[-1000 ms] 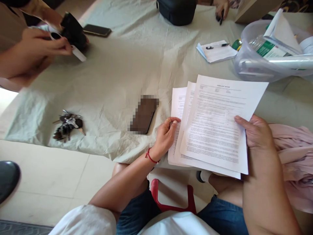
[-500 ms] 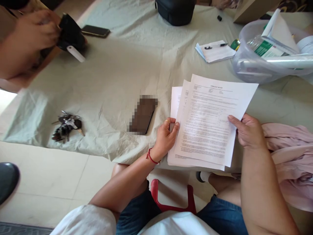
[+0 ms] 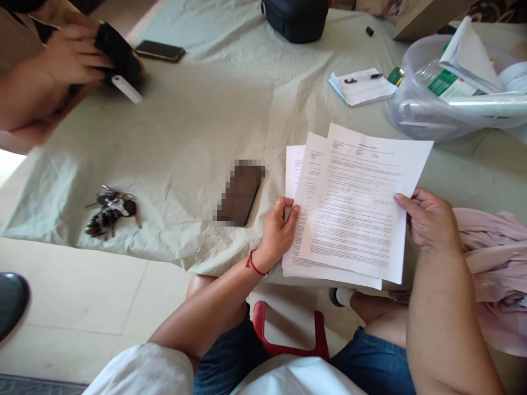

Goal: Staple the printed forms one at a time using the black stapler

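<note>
Several printed sheets of paper (image 3: 362, 203) are fanned out above the table's front edge, the top one covered in small text. My left hand (image 3: 280, 230), with a ring and a red string bracelet, pinches the left edge of the sheets between thumb and fingers. My right hand (image 3: 430, 219) grips the top sheet by its right edge, thumb on the printed face and fingers hidden behind. Two more sheets (image 3: 307, 170) show at the left under the top one. A dark phone (image 3: 241, 195), partly pixelated, lies left of my left hand.
On the cloth-covered table (image 3: 197, 120) are a bunch of keys (image 3: 111, 211), another phone (image 3: 160, 51), a black case (image 3: 295, 19), a notepad (image 3: 362, 88) with a pen, and a filled plastic basket (image 3: 415, 104). Another person's hands (image 3: 74, 55) hold a black object at upper left. Pink cloth (image 3: 489, 258) lies right.
My right hand has moved right with the top sheet, so more of the sheets beneath shows at the left. My left hand has stayed nearly in place.
</note>
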A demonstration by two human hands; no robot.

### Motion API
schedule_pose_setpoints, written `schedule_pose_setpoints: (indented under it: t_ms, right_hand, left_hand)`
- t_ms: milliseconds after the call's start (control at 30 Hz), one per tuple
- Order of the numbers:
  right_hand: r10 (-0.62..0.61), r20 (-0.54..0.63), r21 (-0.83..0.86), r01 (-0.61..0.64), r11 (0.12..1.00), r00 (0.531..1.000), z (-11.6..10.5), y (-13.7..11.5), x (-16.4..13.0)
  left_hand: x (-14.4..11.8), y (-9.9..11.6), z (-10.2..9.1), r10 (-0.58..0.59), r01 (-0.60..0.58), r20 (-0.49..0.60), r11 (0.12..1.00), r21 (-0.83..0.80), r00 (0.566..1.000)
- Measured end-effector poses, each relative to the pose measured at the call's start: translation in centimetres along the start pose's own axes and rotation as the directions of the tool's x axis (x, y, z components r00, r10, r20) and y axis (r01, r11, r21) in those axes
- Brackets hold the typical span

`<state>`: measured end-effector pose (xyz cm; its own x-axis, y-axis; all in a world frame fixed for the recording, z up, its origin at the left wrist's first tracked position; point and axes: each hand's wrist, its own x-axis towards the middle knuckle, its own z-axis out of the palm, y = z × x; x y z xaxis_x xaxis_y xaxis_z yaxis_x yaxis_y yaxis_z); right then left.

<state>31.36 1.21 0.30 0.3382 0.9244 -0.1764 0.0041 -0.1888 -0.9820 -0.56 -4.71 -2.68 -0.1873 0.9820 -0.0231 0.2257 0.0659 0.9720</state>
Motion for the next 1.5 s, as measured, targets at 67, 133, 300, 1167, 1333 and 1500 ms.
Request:
schedule_pose_setpoints:
  t_ms: [67, 133, 300, 1167, 1333, 1500]
  right_hand:
    - [-0.012, -0.068, 0.013, 0.013, 1.0, 0.998, -0.7, -0.4, 0.2]
    - [-0.018, -0.141, 0.015, 0.02, 1.0, 0.99, -1.3, -0.8, 0.3]
    - [-0.05, -0.212, -0.03, 0.045, 0.999, 0.976, -1.7, -1.5, 0.0]
    - [-0.231, -0.026, -0.243, 0.218, 0.945, 0.973, 1.1, 0.3, -1.4]
    - [-0.217, 0.013, -0.241, 0.214, 0.947, 0.976, 1.4, 0.7, -1.8]
    - [-0.129, 0.052, -0.185, 0.137, 0.973, 0.99, 1.2, 2.3, -0.8]
  left_hand:
    - [0.0, -0.2, -0.1, -0.009, 0.009, 0.002, 1.0, -0.012, 1.0]
    - [0.0, -0.4, -0.3, -0.018, 0.018, -0.003, 0.999, -0.029, 1.0]
    - [0.0, -0.7, -0.5, -0.025, 0.024, -0.007, 0.993, -0.117, 1.0]
    - [-0.2, 1.0, -0.2, -0.04, 0.042, 0.018, 0.992, -0.12, 0.999]
    - [-0.1, 1.0, -0.3, -0.055, 0.059, 0.042, 0.993, -0.106, 0.998]
    - [-0.1, -0.1, 0.0, -0.044, 0.044, 0.001, 0.988, -0.146, 0.999]
